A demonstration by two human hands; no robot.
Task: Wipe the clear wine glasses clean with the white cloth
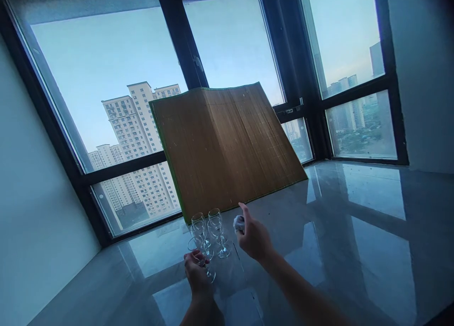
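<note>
My left hand is closed around a small clear stemmed glass, whose round foot shows at the right of the fingers. Just beyond it, several similar stemmed glasses stand upright close together on the glossy grey surface. My right hand is to the right of the glasses, apart from them. Its index finger points forward while the other fingers curl around a crumpled whitish cloth. Part of the cloth is hidden inside the hand.
A large brown mat-like panel with a green edge leans against the windows behind the glasses. Dark window frames border the surface at the back. White walls stand at left and right. Window light reflects off the surface.
</note>
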